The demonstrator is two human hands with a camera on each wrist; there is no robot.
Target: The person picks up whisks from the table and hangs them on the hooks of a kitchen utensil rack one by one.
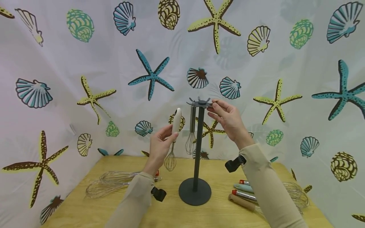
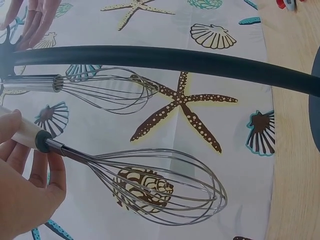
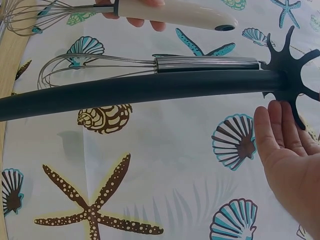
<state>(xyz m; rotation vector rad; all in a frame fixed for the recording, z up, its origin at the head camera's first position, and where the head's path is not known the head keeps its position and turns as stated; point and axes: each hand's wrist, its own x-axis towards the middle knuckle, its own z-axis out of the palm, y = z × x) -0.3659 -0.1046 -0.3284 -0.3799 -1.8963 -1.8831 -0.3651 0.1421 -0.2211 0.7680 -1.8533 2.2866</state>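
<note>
Here's the left hand [image 1: 161, 144], thumb and fingers pinching the white whisk [image 1: 176, 119] by its handle, and it's up in the air! Handle on top, wires pointing down, a slight tilt, just left of the dark stand [image 1: 197, 148] and clear of it. Up top, the right hand [image 1: 226, 118] has one of the stand's hooks [image 1: 203, 102] pinched at its outer end, the other fingers reaching out below. And between the white whisk and the pole, a steel whisk [image 1: 192, 119] hangs from the stand, wires down. The stand's round base sits flat on the wooden surface [image 1: 171, 215]. Over on the left, big wire whisks [image 1: 104, 188] lie partly behind the sleeve; on the right, more whisks [image 1: 242, 202], with red, pale blue and brown handle parts showing, lie beside the other sleeve.
</note>
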